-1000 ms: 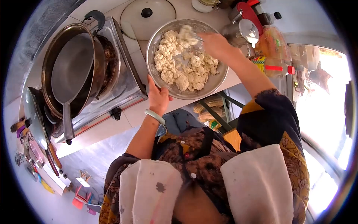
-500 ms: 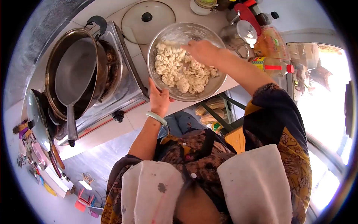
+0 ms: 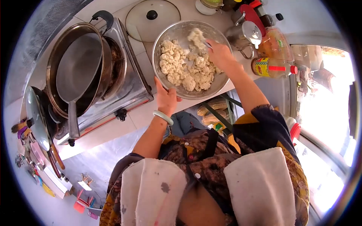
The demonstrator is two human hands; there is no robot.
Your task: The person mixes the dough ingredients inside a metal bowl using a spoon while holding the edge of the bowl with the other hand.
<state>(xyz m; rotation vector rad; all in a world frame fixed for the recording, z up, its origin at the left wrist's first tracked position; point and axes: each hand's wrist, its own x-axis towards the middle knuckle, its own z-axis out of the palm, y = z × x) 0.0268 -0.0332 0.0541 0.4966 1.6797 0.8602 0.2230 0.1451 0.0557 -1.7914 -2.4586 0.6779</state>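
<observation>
A wide metal mixing bowl (image 3: 222,84) stands on the counter, with lumpy, pale, shaggy dough (image 3: 173,62) inside it. My left hand (image 3: 166,98) grips the near-left side of the bowl, thumb up along its outer wall. Over the right part of the bowl, my right hand (image 3: 221,56) is closed around a thin stirring utensil (image 3: 207,44). A clump of dough covers the utensil's far end, so I cannot tell whether it is a spoon or chopsticks. The clump is near the bowl's back wall.
Left of the bowl, a gas stove (image 3: 130,81) carries a large pot (image 3: 51,75) with a long-handled pan (image 3: 77,69) resting in it. A glass lid (image 3: 137,22) lies behind the bowl. To the right are a metal pitcher (image 3: 239,35) and an oil bottle (image 3: 269,67).
My right hand has moved right and slightly toward me, carrying the dough-covered utensil from the bowl's left-back area to its back middle. My left hand keeps its grip on the bowl.
</observation>
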